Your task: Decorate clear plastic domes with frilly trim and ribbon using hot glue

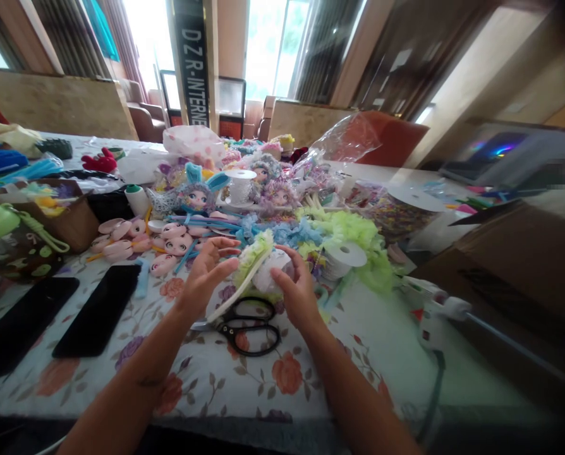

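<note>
My right hand is closed around a white rounded piece, thumb in front and fingers behind. A pale green frilly trim runs along its left side, with a cream strip curving down from it. My left hand is just left of the trim, fingers spread and apart, with nothing visibly held. Below both hands, black-handled scissors lie on the flowered tablecloth, their blades pointing left.
Doll faces lie beyond my left hand. Green ruffled fabric and a white spool are at the right. Two dark phones lie on the left. A glue gun and cardboard box stand far right.
</note>
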A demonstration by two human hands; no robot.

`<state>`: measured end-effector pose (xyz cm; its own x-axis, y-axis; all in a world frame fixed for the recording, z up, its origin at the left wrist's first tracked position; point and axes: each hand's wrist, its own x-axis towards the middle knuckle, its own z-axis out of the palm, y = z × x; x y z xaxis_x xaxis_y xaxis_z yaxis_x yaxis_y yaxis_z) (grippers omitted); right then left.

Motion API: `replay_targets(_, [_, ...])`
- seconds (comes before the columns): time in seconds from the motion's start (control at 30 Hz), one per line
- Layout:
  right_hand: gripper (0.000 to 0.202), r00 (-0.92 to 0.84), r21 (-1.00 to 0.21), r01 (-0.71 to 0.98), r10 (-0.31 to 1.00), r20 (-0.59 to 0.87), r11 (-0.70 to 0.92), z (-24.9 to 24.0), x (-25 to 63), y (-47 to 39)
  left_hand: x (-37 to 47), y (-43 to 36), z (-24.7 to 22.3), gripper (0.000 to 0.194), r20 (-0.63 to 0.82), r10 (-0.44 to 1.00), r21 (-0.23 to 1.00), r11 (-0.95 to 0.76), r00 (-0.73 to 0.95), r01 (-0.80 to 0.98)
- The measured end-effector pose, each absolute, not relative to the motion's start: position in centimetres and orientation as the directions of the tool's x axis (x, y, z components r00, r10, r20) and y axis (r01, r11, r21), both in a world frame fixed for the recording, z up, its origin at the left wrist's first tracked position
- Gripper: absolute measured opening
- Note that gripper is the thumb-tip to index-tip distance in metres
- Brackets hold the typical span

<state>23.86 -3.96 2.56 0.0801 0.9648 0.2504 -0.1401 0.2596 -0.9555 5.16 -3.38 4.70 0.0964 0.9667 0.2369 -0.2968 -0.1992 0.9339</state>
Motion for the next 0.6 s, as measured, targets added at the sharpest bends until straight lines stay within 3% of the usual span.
replay_targets(0.2, [0.049, 0.326, -0.899, -0.260, 0.908, 0.263, 0.354, 0.9, 22.6, -4.5, 5.1, -3.6, 5.7, 0.023, 0.122, 0.991, 0.896, -0.087, 0.055, -0.436])
replay_targets(0.37, [0.045, 0.483, -0.840, -0.402, 0.864, 0.142, 0.363, 1.4, 21.9, -4.3, 6.7, -3.8, 3.7, 0.020, 0.029, 0.978, 0.913, -0.109, -0.205, -0.392])
replay_targets(0.47, [0.044, 0.528, -0.840, -0.392, 0.840, 0.128, 0.375, 1.6, 21.3, -4.6, 8.8, -4.9, 2.4, 0.024, -0.065, 0.998, 0.917, 0.066, 0.015, -0.394])
replay_targets(0.53, [0.044, 0.527, -0.869, -0.332, 0.836, 0.152, 0.367, 1.4, 21.0, -5.1, 10.2, -6.0, 2.3, 0.037, -0.015, 0.974, 0.904, 0.109, 0.224, -0.413])
replay_targets(0.6, [0.047, 0.504, -0.902, -0.253, 0.843, 0.186, 0.350, 1.3, 20.7, -5.7, 11.2, -6.9, 2.6, 0.044, 0.045, 0.948, 0.881, 0.111, 0.315, -0.460])
